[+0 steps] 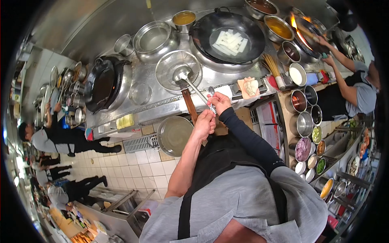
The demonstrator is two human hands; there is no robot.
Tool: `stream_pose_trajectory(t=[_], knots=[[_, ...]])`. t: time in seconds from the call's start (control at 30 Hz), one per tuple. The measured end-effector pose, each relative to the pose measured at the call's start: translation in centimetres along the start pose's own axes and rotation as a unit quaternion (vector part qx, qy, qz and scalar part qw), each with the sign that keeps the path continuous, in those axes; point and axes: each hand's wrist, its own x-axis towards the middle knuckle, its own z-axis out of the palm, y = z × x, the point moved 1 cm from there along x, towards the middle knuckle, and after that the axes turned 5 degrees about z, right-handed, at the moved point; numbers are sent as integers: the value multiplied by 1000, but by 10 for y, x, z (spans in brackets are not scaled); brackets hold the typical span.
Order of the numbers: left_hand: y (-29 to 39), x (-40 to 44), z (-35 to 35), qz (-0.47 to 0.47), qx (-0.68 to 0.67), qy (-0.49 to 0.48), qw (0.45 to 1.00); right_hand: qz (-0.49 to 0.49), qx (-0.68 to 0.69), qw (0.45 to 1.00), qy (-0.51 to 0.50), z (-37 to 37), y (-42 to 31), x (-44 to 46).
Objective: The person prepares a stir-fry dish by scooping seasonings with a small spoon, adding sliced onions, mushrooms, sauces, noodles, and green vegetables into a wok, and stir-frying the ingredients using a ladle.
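In the head view my right hand (220, 103), below a dark sleeve, is closed around a small metal spoon (211, 92) whose bowl points up. My left hand (205, 124) is closed just below it. Its fingertips meet shiny metal between the hands; whether that is the spoon's handle or the ladle's end, I cannot tell. A ladle (182, 73) lies with its bowl on a round wire strainer (166, 67), its long handle running toward my hands. The strainer's wooden handle (189, 106) reaches down beside my left hand.
A wok (257, 40) holding white strips sits ahead. Another dark wok (94, 95) is at left, with a metal pot (142, 40) between. Below the counter edge stands a basin (175, 141). Ingredient bowls (303, 123) line the right. A co-worker (358, 89) handles a flaming wok.
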Motion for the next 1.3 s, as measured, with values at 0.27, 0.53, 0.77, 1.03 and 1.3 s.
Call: stream_pose_trajectory(t=[0.27,0.53,0.77,1.03,1.3], knots=[[-6,12,35,-40,-73,-83,993,50,-21,999,-2,-58,-27,-33],[-40,34,127,-173,0,-229,958,-227,-424,868,124,-144,-73,-156],[-93,16,241,-277,281,-366,843,-232,-345,781,465,-220,-67,-277],[-224,45,214,-262,501,-340,752,-168,-70,583,792,-318,10,-506],[-289,110,101,-13,815,-263,516,-117,184,474,853,-371,84,-632]])
